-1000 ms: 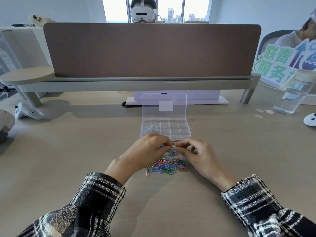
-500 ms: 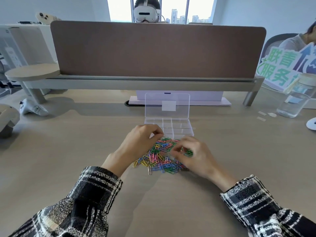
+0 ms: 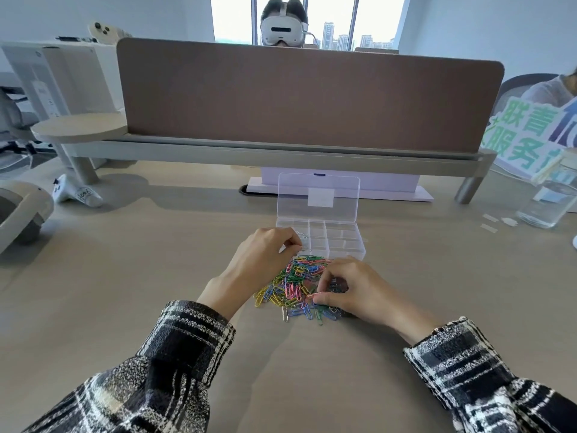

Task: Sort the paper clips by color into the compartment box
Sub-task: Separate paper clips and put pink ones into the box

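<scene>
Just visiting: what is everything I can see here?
paper clips: one heap, mixed colours, in front of the box.
compartment box: one, clear, lid raised, behind the heap; some silver clips inside, left.
divider: one, brown, across the far side.
controller: one, white, far left.
bottle: one, clear, far right.
sign: one, green characters, right.
person in headset: one, white headset, behind the divider.
left hand: one, fingers curled at the box's near left corner.
right hand: one, pinching clips at the heap's right.
</scene>
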{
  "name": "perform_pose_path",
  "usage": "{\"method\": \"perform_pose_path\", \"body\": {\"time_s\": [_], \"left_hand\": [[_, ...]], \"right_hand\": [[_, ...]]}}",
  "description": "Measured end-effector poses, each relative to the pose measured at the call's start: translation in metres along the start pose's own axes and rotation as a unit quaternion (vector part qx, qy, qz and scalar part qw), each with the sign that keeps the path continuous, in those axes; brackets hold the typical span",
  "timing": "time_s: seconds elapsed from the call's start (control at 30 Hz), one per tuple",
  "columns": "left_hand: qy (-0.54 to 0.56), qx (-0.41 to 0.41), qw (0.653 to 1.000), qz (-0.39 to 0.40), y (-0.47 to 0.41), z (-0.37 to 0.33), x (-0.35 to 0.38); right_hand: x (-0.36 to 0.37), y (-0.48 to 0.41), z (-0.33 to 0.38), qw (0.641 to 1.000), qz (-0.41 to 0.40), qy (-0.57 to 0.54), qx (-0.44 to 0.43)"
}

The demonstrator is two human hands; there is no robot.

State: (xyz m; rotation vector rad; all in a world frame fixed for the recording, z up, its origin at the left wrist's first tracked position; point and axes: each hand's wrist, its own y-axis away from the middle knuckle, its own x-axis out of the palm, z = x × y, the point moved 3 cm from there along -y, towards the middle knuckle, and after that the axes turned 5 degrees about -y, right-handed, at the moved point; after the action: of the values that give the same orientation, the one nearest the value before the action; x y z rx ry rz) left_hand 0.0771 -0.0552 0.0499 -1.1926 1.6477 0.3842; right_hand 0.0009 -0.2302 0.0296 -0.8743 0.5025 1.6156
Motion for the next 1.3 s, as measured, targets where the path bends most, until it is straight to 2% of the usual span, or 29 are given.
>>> {"method": "perform_pose_path", "body": {"time_s": [0.13,0.33,0.57,1.3], "left_hand": [[0.013,0.005,1.0,0.02,0.002,-0.004,0.004],[0.05,0.044,0.996,0.061,0.004,-0.013,0.008],[0.048,0.079,0.991,0.096,0.006,-0.017,0.013],[0.087,0.102,0.986,0.098,0.006,-0.025,0.0]], "right_hand": [[-0.004,0.004,-0.006,0.996,-0.039,-0.064,0.042],[-0.012,0.006,-0.011,0.987,-0.117,-0.101,0.05],[-0.014,0.006,-0.008,0.984,-0.131,-0.109,0.042],[-0.013,0.01,-0.005,0.953,-0.161,-0.253,0.049]]}}
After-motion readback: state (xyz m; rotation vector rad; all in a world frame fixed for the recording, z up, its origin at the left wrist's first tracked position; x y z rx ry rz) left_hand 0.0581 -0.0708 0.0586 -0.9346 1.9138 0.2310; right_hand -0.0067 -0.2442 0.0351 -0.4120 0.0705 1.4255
